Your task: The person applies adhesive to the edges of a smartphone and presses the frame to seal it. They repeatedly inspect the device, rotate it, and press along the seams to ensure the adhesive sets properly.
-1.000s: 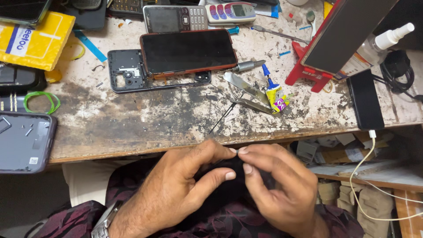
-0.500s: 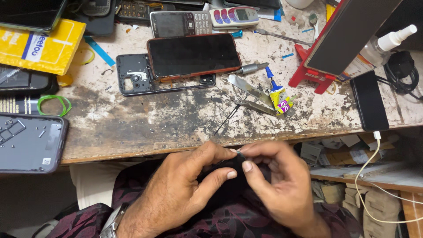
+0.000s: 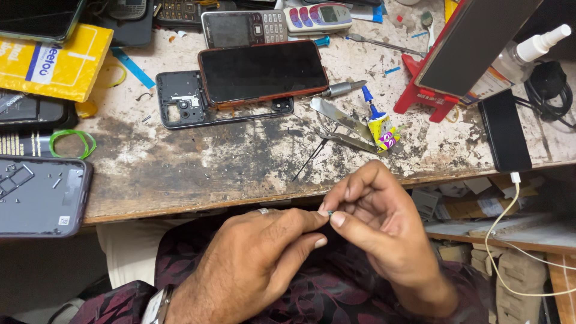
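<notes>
Below the table's front edge, over my lap, my left hand [image 3: 258, 264] and my right hand [image 3: 381, 225] meet fingertip to fingertip. Both pinch a tiny greenish part [image 3: 329, 213], most of it hidden by the fingers. My left hand has a ring on one finger and a watch at the wrist. On the worn table [image 3: 198, 171] beyond my hands lie metal tweezers [image 3: 345, 123], a small glue tube [image 3: 382, 129] and a thin black wire piece [image 3: 310, 159]. Further back a smartphone with a dark screen [image 3: 261, 72] rests on a black phone frame [image 3: 183, 108].
A grey phone back cover [image 3: 39, 195] and a green rubber band [image 3: 72, 143] lie at the left, near a yellow packet [image 3: 51, 57]. Two keypad phones [image 3: 243, 27] sit at the back. At the right are a red stand [image 3: 429, 99], a spray bottle [image 3: 516, 57] and a black phone [image 3: 504, 129] with a white cable [image 3: 504, 240].
My hands stay joined at the fingertips and have risen slightly towards the table edge. The things on the table have not moved.
</notes>
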Tool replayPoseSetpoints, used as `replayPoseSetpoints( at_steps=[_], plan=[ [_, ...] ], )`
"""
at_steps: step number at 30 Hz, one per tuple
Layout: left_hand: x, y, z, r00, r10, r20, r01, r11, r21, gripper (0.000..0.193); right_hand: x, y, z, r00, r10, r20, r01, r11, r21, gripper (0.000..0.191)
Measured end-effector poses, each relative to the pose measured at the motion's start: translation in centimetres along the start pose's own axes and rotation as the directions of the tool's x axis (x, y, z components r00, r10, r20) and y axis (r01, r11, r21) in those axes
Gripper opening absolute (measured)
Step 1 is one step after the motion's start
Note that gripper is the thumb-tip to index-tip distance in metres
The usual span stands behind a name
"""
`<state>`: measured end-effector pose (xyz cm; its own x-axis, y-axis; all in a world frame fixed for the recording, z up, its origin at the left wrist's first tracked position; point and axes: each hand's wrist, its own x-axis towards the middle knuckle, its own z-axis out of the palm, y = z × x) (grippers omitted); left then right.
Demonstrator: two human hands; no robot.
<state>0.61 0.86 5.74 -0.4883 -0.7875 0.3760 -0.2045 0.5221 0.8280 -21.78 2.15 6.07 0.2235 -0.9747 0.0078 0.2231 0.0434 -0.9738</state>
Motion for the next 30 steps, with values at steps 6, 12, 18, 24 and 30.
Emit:
replayPoseSetpoints(
  at_steps=[6, 12, 18, 24, 30],
  plan=[
    [-0.2, 0.0, 0.0, 1.0, 0.012, -0.01, -0.012, 1.0, -0.021, 0.021, 0.3, 0.1, -0.3, 0.995, 0.09, 0.043, -0.095, 0.99, 0.107, 0.027],
    [-0.2, -0.3, -0.6, 0.999, -0.038, -0.032, 0.036, 0.996, -0.078, 0.023, 0.6, 0.1, 0.3, 0.997, 0.078, 0.001, -0.078, 0.991, 0.105, 0.027],
    [-0.3, -0.5, -0.5, 0.992, -0.128, -0.017, 0.125, 0.987, -0.099, 0.031, 0.8, 0.3, 0.6, 0.997, 0.057, -0.045, -0.053, 0.996, 0.073, 0.029],
    [-0.3, -0.6, -0.6, 0.998, -0.001, -0.057, -0.001, 0.999, -0.035, 0.027, 1.0, 0.4, 0.6, 0.999, 0.028, -0.038, -0.026, 0.998, 0.06, 0.031],
    [-0.1, -0.7, -0.4, 0.998, -0.043, -0.05, 0.04, 0.998, -0.057, 0.023, 1.2, 0.5, 0.5, 1.0, 0.024, -0.013, -0.023, 0.995, 0.094, 0.029]
  ],
)
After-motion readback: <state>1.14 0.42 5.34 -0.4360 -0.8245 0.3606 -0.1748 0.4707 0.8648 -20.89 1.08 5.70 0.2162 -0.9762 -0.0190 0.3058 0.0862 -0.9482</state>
